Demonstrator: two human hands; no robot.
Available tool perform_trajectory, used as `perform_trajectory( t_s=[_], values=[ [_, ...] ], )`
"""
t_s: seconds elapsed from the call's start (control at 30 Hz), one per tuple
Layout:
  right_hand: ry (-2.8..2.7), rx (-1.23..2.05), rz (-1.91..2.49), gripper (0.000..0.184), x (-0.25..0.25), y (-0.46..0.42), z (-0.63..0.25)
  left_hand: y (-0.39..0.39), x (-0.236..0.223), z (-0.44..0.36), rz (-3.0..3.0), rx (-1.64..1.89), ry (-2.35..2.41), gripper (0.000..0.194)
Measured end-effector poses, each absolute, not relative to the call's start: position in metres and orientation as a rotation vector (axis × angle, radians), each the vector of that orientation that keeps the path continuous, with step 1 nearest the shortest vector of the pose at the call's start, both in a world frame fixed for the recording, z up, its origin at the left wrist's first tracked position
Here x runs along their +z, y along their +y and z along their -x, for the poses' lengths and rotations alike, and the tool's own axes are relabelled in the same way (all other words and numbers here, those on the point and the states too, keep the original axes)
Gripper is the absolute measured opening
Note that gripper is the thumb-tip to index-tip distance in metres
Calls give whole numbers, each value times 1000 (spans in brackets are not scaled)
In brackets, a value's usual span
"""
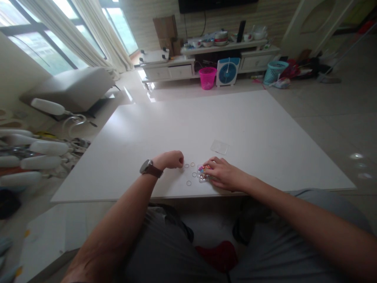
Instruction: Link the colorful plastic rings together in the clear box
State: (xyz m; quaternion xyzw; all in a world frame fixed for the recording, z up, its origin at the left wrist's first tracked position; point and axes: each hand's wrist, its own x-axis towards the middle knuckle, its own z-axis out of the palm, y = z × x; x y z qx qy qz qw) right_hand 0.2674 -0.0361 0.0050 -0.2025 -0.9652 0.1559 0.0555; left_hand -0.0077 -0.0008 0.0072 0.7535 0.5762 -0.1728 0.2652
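Observation:
A small clear plastic box (201, 178) sits near the table's front edge, with small colourful pieces (202, 169) in its far part and metallic rings in its near part. My right hand (220, 173) curls over the box's right side and grips it, hiding part of the contents. To the left, my left hand (175, 159) is closed, its fingertips pressed together close to a thin ring (186, 166); whatever it may hold is hidden. A gold-coloured ring (192, 164) and several similar thin rings lie between the hands. Beyond my right hand lies a clear flat lid (220, 147).
The white table (165, 125) stretches away in front of me. Past it stand a pink basket (207, 78), a blue-and-white fan (227, 72) and a light blue basket (275, 72). White padded items (47, 148) are at the left, beside a grey bench (70, 88).

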Motion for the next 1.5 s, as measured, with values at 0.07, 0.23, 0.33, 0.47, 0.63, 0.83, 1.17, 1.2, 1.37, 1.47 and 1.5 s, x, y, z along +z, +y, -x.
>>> perform_trajectory(
  t_s=[0.07,0.23,0.33,0.47,0.63,0.83,1.17,1.2,1.37,1.47,1.5],
  values=[
    [-2931,473,617,33,5,-36,-267,-2,10,7,-1984,-442,1482,20],
    [-2931,460,618,33,3,-35,-266,-11,7,-8,-1879,-462,1271,12],
    [-2933,458,617,32,3,-35,-267,-18,2,-22,-1860,-527,1212,12],
    [-2940,445,626,31,5,-35,-267,-25,-3,-34,-2036,-542,1290,18],
    [-2943,449,627,30,6,-35,-267,-28,-5,-36,-2163,-540,1367,21],
    [-2929,444,626,29,5,-35,-267,-35,-4,-41,-2211,-594,1389,26],
    [-2940,435,622,32,5,-34,-267,-23,5,-33,-2389,-251,1425,14],
    [-2942,430,621,32,5,-34,-267,-23,4,-34,-2399,-229,1424,14],
    [-2939,428,623,29,6,-34,-267,-24,-1,-41,-2383,-241,1415,14],
    [-2934,433,627,30,7,-34,-267,-24,-4,-41,-2350,-252,1415,15],
    [-2932,432,629,31,7,-34,-267,-25,-4,-42,-2337,-261,1418,16]
  ],
)
